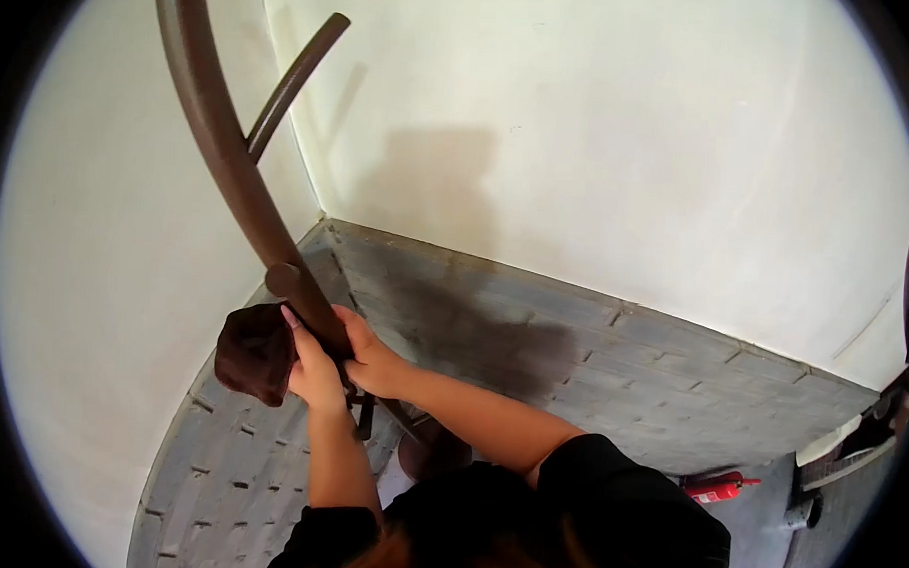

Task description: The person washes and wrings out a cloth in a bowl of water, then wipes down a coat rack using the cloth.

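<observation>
I have my left hand (314,372) closed on a dark brown, soft bunched cloth (256,355), its thumb pointing up toward the upper left; the other fingers are mostly hidden. The cloth bulges out on the left side of that hand. Just to the right, my right hand (374,364) is wrapped around a long, curved, glossy brown pole (258,212), gripping it from its right side.

The pole's main length lies up and to the left of both hands. Its long axis runs from the hands toward the upper left of the frame, bowing and steepening until it leaves the top edge. At the grip the left hand lies against its left side, so I judge the two hands about equally near, with the shaft between them. A round brown knob (282,280) sits on it just above the cloth, and farther up a short curved brown branch (293,86) splits off, its free end pointing to the upper right.

Below the hands, near the lower centre, there is a round brown piece (435,452), partly hidden by my body. Beyond, grey brick-patterned panelling (662,366) lines the pale wall (629,150), and a red fire extinguisher (716,488) lies at the lower right.
</observation>
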